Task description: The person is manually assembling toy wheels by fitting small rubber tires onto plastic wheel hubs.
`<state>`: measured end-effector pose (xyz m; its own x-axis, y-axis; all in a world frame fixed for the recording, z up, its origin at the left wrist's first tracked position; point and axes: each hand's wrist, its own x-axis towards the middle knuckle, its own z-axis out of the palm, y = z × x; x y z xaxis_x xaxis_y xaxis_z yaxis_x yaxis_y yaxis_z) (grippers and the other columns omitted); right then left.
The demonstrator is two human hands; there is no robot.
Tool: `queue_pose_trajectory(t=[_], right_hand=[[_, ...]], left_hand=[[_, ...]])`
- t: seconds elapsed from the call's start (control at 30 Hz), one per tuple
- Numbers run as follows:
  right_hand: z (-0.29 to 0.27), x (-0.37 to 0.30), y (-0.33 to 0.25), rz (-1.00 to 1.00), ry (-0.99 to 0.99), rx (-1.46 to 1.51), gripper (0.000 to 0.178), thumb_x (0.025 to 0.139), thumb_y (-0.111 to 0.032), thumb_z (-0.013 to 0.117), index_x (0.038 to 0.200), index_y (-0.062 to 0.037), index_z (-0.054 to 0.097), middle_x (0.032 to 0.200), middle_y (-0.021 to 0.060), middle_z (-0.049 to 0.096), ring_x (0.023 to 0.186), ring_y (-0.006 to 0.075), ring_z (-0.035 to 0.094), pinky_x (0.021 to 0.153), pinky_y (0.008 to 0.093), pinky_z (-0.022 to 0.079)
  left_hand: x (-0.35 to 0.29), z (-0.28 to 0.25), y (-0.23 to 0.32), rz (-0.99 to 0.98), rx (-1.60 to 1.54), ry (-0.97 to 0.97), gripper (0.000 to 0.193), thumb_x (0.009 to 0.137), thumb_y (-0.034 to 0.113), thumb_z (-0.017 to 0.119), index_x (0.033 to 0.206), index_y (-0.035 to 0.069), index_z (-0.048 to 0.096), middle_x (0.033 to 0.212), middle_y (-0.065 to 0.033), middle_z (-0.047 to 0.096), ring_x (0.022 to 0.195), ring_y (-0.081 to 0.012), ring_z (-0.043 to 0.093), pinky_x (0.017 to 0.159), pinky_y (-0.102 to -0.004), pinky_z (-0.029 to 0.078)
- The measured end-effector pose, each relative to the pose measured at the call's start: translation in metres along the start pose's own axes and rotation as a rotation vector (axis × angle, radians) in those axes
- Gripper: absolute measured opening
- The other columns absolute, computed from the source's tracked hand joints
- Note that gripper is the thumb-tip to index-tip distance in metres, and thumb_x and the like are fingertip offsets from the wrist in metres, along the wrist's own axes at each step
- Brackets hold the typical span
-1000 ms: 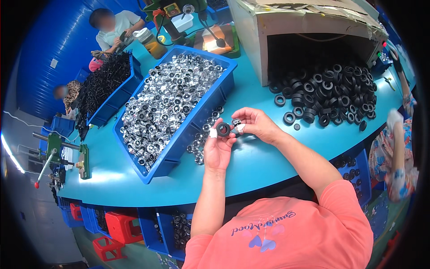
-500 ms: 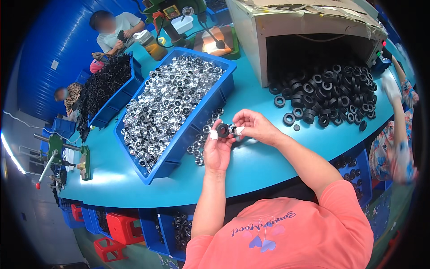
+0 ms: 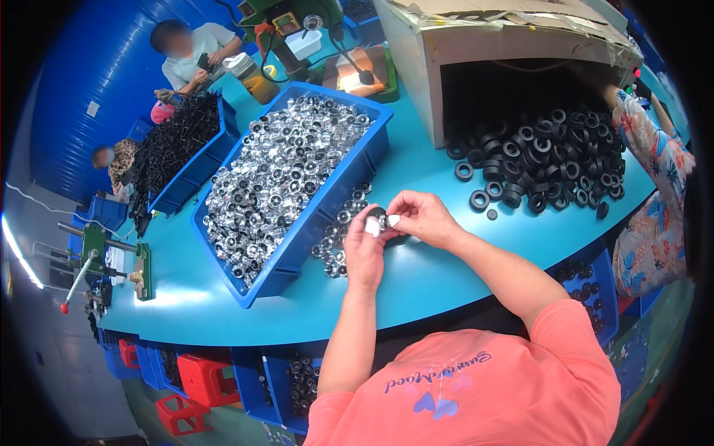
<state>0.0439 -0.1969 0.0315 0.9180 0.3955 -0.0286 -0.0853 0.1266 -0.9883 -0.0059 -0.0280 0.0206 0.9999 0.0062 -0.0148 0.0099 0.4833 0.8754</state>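
Note:
My left hand [image 3: 363, 249] is closed round a black rubber ring [image 3: 378, 213], above the teal table beside the large blue bin. Fingers of my right hand [image 3: 425, 220] pinch a small shiny clear-and-silver wheel hub [image 3: 384, 221] against that ring. How far the hub sits inside the ring is hidden by my fingers. White tape wraps fingertips on both hands. Loose hubs [image 3: 333, 256] lie on the table just left of my left hand. Many more hubs [image 3: 286, 175] fill the blue bin [image 3: 296, 251].
Black rings [image 3: 547, 160] spill from an open-fronted box [image 3: 433, 89] at the right. A co-worker's patterned sleeve [image 3: 645, 141] reaches into its far side. Another bin [image 3: 178, 186] holds black parts at the left. A green press [image 3: 286, 33] stands behind, red stools [image 3: 204, 379] below.
My hands have come closer together, and the ring has turned from facing up to edge-on with the hub against it. At the right, the co-worker's arm has moved into the box.

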Motion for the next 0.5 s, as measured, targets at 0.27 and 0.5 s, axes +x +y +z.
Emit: queue_pose_trajectory(t=[0.27, 0.5], right_hand=[[0.002, -0.004, -0.012, 0.054, 0.043, 0.011, 0.015, 0.094, -0.006, 0.072, 0.106, 0.0009, 0.068, 0.092, 0.0076, 0.075, 0.077, 0.0119, 0.072, 0.072, 0.026, 0.059], [0.002, -0.005, -0.015, -0.178, -0.076, -0.259, 0.036, 0.086, 0.0, 0.075, 0.121, -0.0055, 0.071, 0.104, 0.0041, 0.064, 0.091, 0.0109, 0.069, 0.077, 0.025, 0.058]], left_hand=[[-0.003, 0.009, 0.002, 0.071, 0.144, -0.028, 0.046, 0.105, 0.009, 0.066, 0.147, -0.002, 0.051, 0.125, -0.009, 0.066, 0.112, -0.0177, 0.067, 0.096, -0.033, 0.059], [0.0, -0.003, 0.0, 0.01, 0.084, 0.052, 0.049, 0.106, 0.013, 0.064, 0.151, 0.0, 0.05, 0.128, -0.0088, 0.066, 0.111, -0.0161, 0.067, 0.097, -0.0315, 0.057]])
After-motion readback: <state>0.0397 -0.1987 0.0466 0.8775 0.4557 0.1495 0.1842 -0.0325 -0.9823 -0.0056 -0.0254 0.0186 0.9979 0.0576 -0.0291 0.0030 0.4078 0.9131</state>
